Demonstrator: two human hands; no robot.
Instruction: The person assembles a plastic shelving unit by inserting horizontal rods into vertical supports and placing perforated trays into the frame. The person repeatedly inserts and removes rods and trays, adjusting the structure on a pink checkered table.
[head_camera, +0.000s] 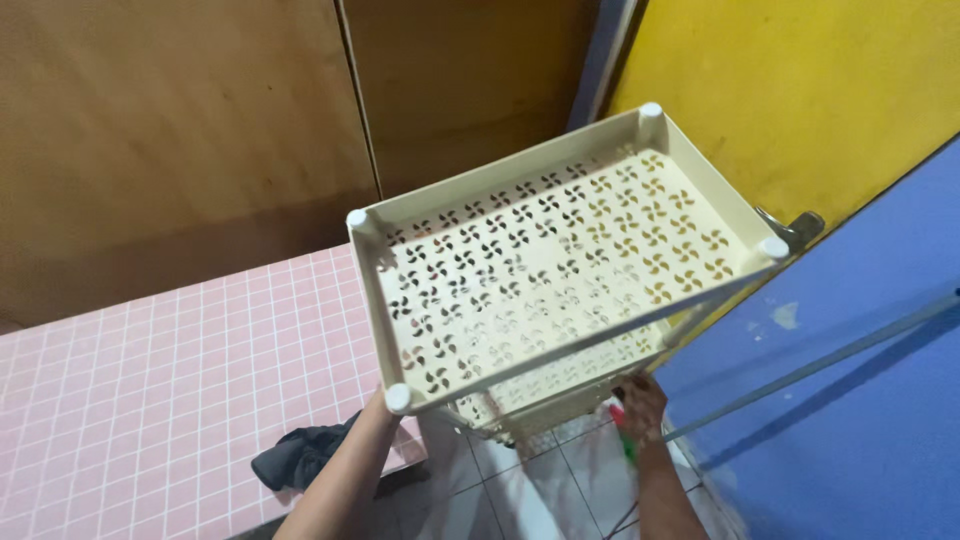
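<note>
Rack (560, 260) upright, long axis vertical

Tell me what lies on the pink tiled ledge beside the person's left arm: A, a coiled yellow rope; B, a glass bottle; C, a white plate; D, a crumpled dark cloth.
D: a crumpled dark cloth lies at the edge of the pink tiled ledge, right beside the left arm that reaches under the cream perforated shelf rack.

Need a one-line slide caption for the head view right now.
Seen from above, a cream perforated plastic shelf rack stands gripped low down by the left hand and right hand, beside pink tiles.
</note>
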